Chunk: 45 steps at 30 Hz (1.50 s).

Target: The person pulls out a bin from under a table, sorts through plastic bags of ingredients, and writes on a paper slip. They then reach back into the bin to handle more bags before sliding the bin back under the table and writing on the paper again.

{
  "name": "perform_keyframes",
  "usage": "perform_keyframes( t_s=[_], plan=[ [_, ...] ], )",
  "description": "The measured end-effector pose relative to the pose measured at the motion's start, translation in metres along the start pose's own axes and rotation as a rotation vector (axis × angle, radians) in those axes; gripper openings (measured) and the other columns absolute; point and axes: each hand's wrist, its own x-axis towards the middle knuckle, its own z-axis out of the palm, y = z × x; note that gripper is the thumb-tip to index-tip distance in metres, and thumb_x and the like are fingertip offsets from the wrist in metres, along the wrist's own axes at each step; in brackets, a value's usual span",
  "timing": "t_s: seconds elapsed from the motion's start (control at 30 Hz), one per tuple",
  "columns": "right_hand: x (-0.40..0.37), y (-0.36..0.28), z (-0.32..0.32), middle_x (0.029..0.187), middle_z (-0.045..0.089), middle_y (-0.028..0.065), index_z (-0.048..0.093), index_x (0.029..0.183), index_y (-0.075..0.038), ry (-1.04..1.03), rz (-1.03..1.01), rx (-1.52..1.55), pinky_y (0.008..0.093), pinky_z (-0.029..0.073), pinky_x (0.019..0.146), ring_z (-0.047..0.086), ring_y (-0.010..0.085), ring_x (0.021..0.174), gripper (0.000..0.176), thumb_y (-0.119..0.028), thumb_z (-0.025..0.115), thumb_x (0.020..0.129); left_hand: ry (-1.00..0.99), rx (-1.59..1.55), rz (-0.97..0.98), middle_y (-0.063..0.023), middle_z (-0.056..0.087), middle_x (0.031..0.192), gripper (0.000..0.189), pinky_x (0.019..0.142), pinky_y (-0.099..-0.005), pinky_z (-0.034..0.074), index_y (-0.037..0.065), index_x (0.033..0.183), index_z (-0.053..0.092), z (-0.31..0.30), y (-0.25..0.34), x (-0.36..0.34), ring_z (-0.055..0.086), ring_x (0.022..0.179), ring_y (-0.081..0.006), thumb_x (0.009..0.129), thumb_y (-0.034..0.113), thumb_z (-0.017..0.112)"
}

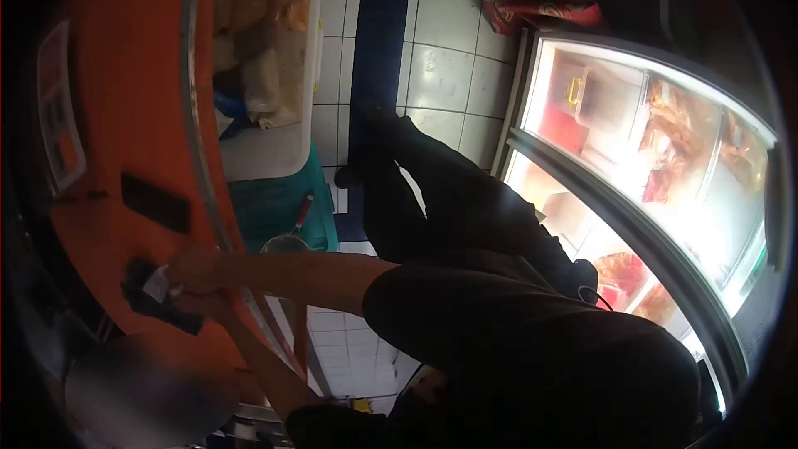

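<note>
My right hand point(193, 271) and my left hand point(199, 303) are close together over the orange counter point(125, 75). Their fingers are bent around the near end of a dark object point(174, 314). A small white patch point(155, 285) shows on it beside the fingertips. Dim light and blur hide what the object is and how each hand grips it. Just beyond my right hand, a dark flat rectangular item point(156, 202) lies on the counter.
A white tub point(266, 154) with bagged items stands beside the counter, above a teal container point(278, 199). A strainer point(287, 243) with a red handle is near it. A lit display case point(619, 154) holds packaged food. A blurred rounded shape point(150, 391) is at lower left.
</note>
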Motion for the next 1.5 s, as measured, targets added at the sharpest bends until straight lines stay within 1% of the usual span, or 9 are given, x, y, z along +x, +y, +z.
perform_keyframes(
  t_s=[0.47, 0.53, 0.63, 0.67, 0.7, 0.73, 0.83, 1.17, 1.5],
  plan=[
    [-0.007, -0.003, -0.022, 0.110, 0.072, 0.0191, 0.073, 0.117, -0.005, -0.156, -0.052, 0.067, 0.0485, 0.061, 0.088, 0.075, 0.0361, 0.102, 0.040, -0.035, 0.067, 0.090, -0.252, -0.149, 0.345, -0.0208, 0.059, 0.132, 0.050, 0.107, -0.0517, 0.042, 0.000, 0.136, 0.058, 0.038, 0.025, -0.014, 0.054, 0.127, -0.0400, 0.102, 0.036, 0.061],
    [-0.006, 0.026, 0.015, 0.109, 0.073, 0.0171, 0.074, 0.116, -0.006, -0.138, -0.038, 0.076, 0.0476, 0.061, 0.089, 0.075, 0.0350, 0.102, 0.039, -0.033, 0.068, 0.089, -0.251, -0.151, 0.364, -0.0208, 0.058, 0.134, 0.051, 0.108, -0.0517, 0.040, 0.000, 0.137, 0.057, 0.042, 0.036, -0.026, 0.052, 0.128, -0.0399, 0.102, 0.036, 0.062],
    [0.009, 0.091, 0.030, 0.106, 0.076, 0.0110, 0.077, 0.113, -0.010, -0.158, -0.085, 0.147, 0.0447, 0.061, 0.091, 0.075, 0.0318, 0.101, 0.035, -0.029, 0.071, 0.084, -0.120, -0.015, 0.335, -0.0208, 0.057, 0.136, 0.052, 0.111, -0.0517, 0.038, 0.001, 0.139, 0.057, 0.050, 0.029, -0.008, 0.050, 0.131, -0.0397, 0.100, 0.035, 0.063],
    [0.020, 0.063, 0.093, 0.106, 0.077, 0.0090, 0.078, 0.112, -0.012, -0.200, -0.128, 0.189, 0.0437, 0.062, 0.091, 0.076, 0.0307, 0.100, 0.034, -0.028, 0.071, 0.083, -0.046, 0.064, 0.307, -0.0208, 0.056, 0.137, 0.053, 0.112, -0.0517, 0.038, 0.001, 0.139, 0.057, 0.046, 0.029, -0.009, 0.050, 0.132, -0.0397, 0.100, 0.035, 0.064],
    [-0.006, 0.025, -0.005, 0.114, 0.075, 0.0112, 0.078, 0.111, -0.009, -0.118, -0.177, 0.334, 0.0421, 0.060, 0.093, 0.074, 0.0302, 0.104, 0.030, -0.020, 0.072, 0.083, 0.024, 0.136, 0.273, -0.0208, 0.056, 0.138, 0.053, 0.113, -0.0517, 0.037, 0.001, 0.140, 0.056, 0.044, 0.016, 0.008, 0.049, 0.133, -0.0396, 0.100, 0.035, 0.064],
    [0.001, 0.050, 0.010, 0.108, 0.071, 0.0149, 0.072, 0.100, -0.007, -0.050, -0.315, 0.234, 0.0438, 0.057, 0.085, 0.072, 0.0327, 0.097, 0.021, -0.020, 0.077, 0.085, 0.078, 0.196, 0.232, -0.0208, 0.055, 0.139, 0.054, 0.113, -0.0517, 0.036, 0.002, 0.141, 0.056, 0.040, 0.015, 0.008, 0.048, 0.134, -0.0396, 0.099, 0.035, 0.065],
    [0.003, 0.013, -0.020, 0.091, 0.064, 0.0142, 0.065, 0.090, -0.002, 0.003, -0.265, 0.246, 0.0399, 0.056, 0.079, 0.069, 0.0298, 0.090, 0.016, -0.009, 0.078, 0.084, 0.224, 0.251, 0.162, -0.0207, 0.055, 0.139, 0.056, 0.113, -0.0524, 0.037, 0.005, 0.141, 0.057, -0.005, 0.038, -0.012, 0.048, 0.134, -0.0404, 0.095, 0.033, 0.070],
    [0.003, 0.006, -0.006, 0.069, 0.063, 0.0076, 0.062, 0.083, 0.000, 0.141, -0.280, -0.082, 0.0294, 0.051, 0.058, 0.060, 0.0126, 0.060, 0.022, -0.006, 0.083, 0.082, 0.325, 0.098, -0.030, -0.0102, 0.054, 0.138, 0.055, 0.110, -0.0519, 0.038, 0.013, 0.135, 0.064, -0.009, 0.038, -0.023, 0.050, 0.128, -0.0359, 0.086, 0.030, 0.081],
    [0.001, 0.014, -0.007, 0.065, 0.068, 0.0068, 0.058, 0.072, -0.001, 0.137, -0.184, -0.057, 0.0245, 0.051, 0.054, 0.074, 0.0133, 0.064, 0.028, 0.000, 0.081, 0.088, 0.381, 0.090, -0.019, -0.0087, 0.056, 0.135, 0.060, 0.107, -0.0503, 0.040, 0.014, 0.134, 0.066, -0.001, 0.027, -0.025, 0.050, 0.127, -0.0313, 0.086, 0.045, 0.083]
  ],
)
